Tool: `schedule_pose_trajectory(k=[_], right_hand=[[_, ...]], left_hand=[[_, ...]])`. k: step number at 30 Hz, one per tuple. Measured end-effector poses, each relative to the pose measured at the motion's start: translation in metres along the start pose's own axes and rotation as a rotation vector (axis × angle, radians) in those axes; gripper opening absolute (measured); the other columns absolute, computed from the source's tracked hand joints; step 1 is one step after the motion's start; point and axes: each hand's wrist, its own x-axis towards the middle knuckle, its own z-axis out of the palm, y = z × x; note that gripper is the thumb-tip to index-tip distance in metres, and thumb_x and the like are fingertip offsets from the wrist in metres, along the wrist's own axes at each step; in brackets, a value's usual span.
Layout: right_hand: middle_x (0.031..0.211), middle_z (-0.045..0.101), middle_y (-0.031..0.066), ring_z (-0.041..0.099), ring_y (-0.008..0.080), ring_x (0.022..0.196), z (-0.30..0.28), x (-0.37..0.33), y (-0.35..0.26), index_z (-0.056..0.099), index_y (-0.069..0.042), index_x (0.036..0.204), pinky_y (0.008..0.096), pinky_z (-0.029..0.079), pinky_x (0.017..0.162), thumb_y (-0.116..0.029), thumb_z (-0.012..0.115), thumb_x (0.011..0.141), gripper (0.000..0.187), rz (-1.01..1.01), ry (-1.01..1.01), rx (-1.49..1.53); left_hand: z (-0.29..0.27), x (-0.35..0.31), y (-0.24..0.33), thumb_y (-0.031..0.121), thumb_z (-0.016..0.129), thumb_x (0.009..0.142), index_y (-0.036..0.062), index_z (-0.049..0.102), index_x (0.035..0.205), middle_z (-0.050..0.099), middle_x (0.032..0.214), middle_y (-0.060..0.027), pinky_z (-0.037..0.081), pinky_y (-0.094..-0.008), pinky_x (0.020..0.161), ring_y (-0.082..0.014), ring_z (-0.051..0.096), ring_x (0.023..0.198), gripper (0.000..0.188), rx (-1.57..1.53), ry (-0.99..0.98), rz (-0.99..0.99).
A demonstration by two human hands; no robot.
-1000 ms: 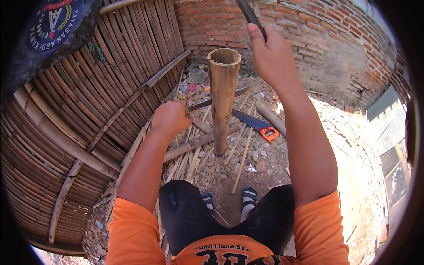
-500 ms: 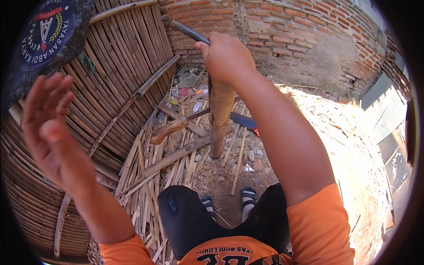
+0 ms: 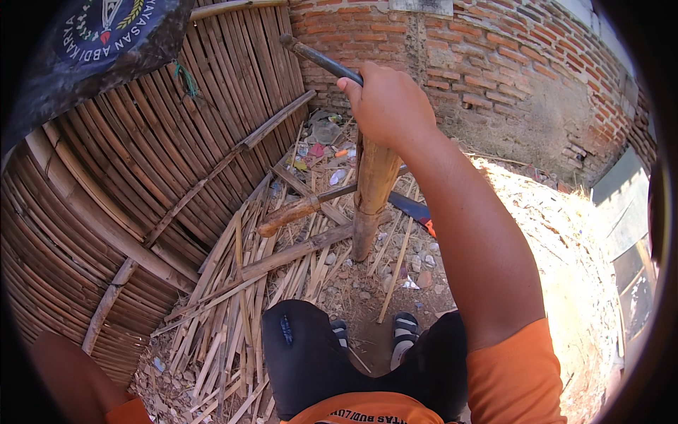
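My right hand (image 3: 392,106) is closed around a dark rod (image 3: 321,58), its blunt end sticking out to the left. The hand covers the top of a thick bamboo pole (image 3: 374,180) that stands nearly upright on the ground; whether the fingers also touch the pole is hidden. Behind the pole passes a long dark blade with a wooden handle (image 3: 289,215). A handsaw (image 3: 409,206) with a dark blade and an orange part lies to the pole's right. At the lower left only my left arm (image 3: 74,378) shows; the hand is out of view.
Split bamboo strips (image 3: 226,332) and a wooden beam (image 3: 296,251) lie on the ground left of my legs. A bamboo slat wall (image 3: 141,155) with a dark banner (image 3: 78,78) stands at left, a brick wall (image 3: 487,63) ahead. Litter (image 3: 318,150) gathers in the far corner.
My left hand, raised with fingers spread before, has dropped down out of view. My right hand keeps its hold on the rod. The view has shifted, so the scene sits further right and lower.
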Motion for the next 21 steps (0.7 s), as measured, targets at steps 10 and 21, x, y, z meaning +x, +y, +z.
schedule_pose_trajectory(k=[10, 21], right_hand=[[0.102, 0.071, 0.0194, 0.068, 0.0394, 0.101, -0.009, -0.003, -0.007, 0.066, -0.002, 0.106, 0.052, 0.055, 0.086, -0.046, 0.051, 0.105, 0.046, -0.011, -0.042, 0.011], [0.108, 0.07, 0.0173, 0.067, 0.035, 0.107, -0.001, -0.005, 0.001, 0.066, -0.003, 0.11, 0.0477, 0.057, 0.088, -0.047, 0.049, 0.105, 0.047, -0.011, -0.057, -0.008]], left_hand=[[0.105, -0.004, -0.058, 0.043, 0.066, 0.097, 0.0046, 0.05, 0.144, 0.061, 0.136, -0.0169, 0.045, -0.0464, 0.107, -0.0295, 0.06, 0.126, 0.063, 0.386, -0.505, -0.397], [0.009, 0.015, -0.008, 0.045, 0.068, 0.094, 0.0037, 0.049, 0.145, 0.06, 0.136, -0.0182, 0.044, -0.0468, 0.108, -0.0303, 0.058, 0.127, 0.068, 0.029, -0.045, -0.13]])
